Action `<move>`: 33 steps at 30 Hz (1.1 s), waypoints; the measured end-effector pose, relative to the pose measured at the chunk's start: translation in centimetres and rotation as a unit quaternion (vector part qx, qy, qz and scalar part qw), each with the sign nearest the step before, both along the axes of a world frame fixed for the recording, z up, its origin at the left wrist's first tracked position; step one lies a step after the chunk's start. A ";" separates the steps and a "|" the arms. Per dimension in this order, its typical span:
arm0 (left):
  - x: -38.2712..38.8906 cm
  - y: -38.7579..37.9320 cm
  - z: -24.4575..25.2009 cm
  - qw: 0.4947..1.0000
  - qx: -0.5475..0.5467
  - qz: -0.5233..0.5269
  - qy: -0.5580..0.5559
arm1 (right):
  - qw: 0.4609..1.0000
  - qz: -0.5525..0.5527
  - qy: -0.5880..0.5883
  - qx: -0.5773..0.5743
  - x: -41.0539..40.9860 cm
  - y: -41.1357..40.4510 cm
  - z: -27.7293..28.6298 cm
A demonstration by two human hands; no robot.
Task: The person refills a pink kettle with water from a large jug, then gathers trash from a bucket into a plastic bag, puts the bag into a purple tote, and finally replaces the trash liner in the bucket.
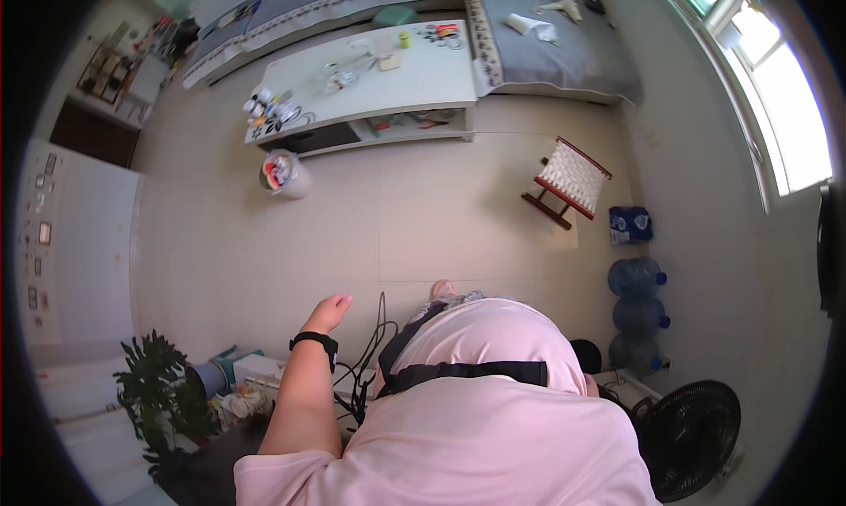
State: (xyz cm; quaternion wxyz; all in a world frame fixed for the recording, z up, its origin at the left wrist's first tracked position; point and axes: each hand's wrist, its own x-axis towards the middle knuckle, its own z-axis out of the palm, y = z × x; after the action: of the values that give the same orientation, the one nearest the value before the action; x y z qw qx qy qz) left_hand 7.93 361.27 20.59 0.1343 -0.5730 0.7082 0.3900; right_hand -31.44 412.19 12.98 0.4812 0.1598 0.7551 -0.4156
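Observation:
My left hand [329,313] hangs over the tiled floor at lower centre, its fingers curled loosely and nothing seen in them; a black watch [316,345] is on that wrist. Just right of it, black cables [360,380] loop down behind me. My right hand is out of view, beyond my body in the pink shirt. Before me stands a long white coffee table [396,89] with bottles, a clear glass vessel and a green container on it. A folding stool [574,175] with a white woven seat and reddish-brown wooden legs stands on the floor to the right.
A waste bin [295,181] stands at the table's near left corner. Large blue water bottles [636,314] and a blue plastic pack [630,225] line the right wall. A black fan [691,440] is at lower right, a leafy plant [155,387] at lower left. A grey-covered sofa [568,56] is beyond.

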 end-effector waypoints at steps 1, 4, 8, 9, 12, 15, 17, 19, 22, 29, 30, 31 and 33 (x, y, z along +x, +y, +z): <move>2.5 0.0 -1.3 1.000 -0.014 0.014 0.019 | 0.975 0.167 0.138 0.043 -0.7 -2.7 2.0; 8.3 1.0 -3.1 0.992 0.019 0.121 0.002 | 0.963 0.210 0.160 0.059 -2.6 -10.2 5.0; 13.0 4.2 -4.9 0.976 0.034 0.213 0.006 | 0.957 0.248 0.144 0.040 -5.0 -15.3 3.2; 13.4 5.5 -4.7 0.972 0.020 0.231 0.025 | 0.962 0.247 0.119 0.018 -5.4 -16.5 3.0; 13.0 7.7 -4.0 0.968 0.016 0.250 0.011 | 0.941 0.315 0.115 0.035 -7.1 -20.2 3.1; 12.8 10.1 -4.2 0.962 0.028 0.272 -0.022 | 0.914 0.380 0.127 0.065 -8.7 -23.7 3.4; 14.0 12.0 -6.0 0.955 0.026 0.295 0.012 | 0.874 0.454 0.152 0.083 -10.0 -26.3 3.2; 14.1 13.1 -7.2 0.924 0.086 0.368 0.047 | 0.867 0.460 0.166 0.091 -11.0 -29.4 3.2; 14.5 14.0 -8.1 0.888 0.121 0.440 0.051 | 0.837 0.508 0.171 0.108 -12.4 -35.1 2.4; 14.4 9.5 -6.2 0.840 0.121 0.528 0.041 | 0.820 0.541 0.168 0.075 -12.5 -51.7 0.2; 14.0 7.4 -5.5 0.842 0.120 0.525 0.043 | 0.811 0.556 0.177 0.045 -12.5 -54.3 0.0; 13.2 4.9 -3.8 0.843 0.099 0.521 0.089 | 0.800 0.569 0.187 0.017 -12.7 -56.5 -0.2; 14.0 1.6 -3.8 0.800 0.056 0.575 0.161 | 0.764 0.596 0.247 -0.001 -12.1 -61.2 -1.8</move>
State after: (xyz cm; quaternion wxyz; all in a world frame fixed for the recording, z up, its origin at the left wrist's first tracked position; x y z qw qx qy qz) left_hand 21.93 362.86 16.83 -0.1991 -0.7951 0.2375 0.5212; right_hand -43.52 350.95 11.15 0.4286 -0.4314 0.7906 -0.0713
